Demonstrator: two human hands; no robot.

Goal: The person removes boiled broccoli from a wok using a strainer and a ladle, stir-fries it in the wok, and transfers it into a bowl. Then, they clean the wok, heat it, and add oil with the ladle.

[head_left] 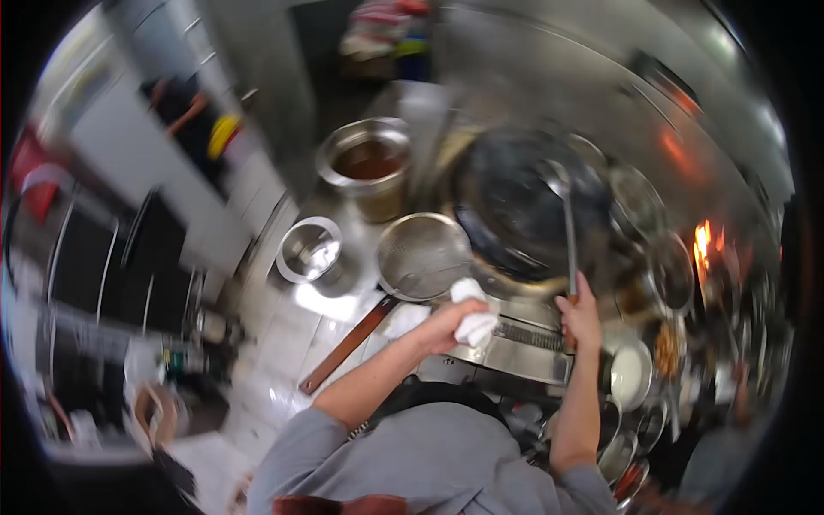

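Observation:
My left hand (448,328) is closed around a bunched white cloth (474,316) at the near edge of the stove. In my right hand (582,319) is the handle of a long metal ladle (570,219), its bowl over a large dark wok (515,197). A round strainer (422,256) with a long wooden handle lies left of the wok, just beyond my left hand. Behind it stands a metal pot (367,167) holding reddish-brown liquid. Motion blur hides fine detail, and the wok's contents cannot be made out.
A small metal bowl (311,251) sits left of the strainer. Flames (704,245) rise at the right. Several pots and bowls, one with white contents (631,375), line the right side. Another person (182,107) is at the upper left; a blurred person (721,463) is at the lower right.

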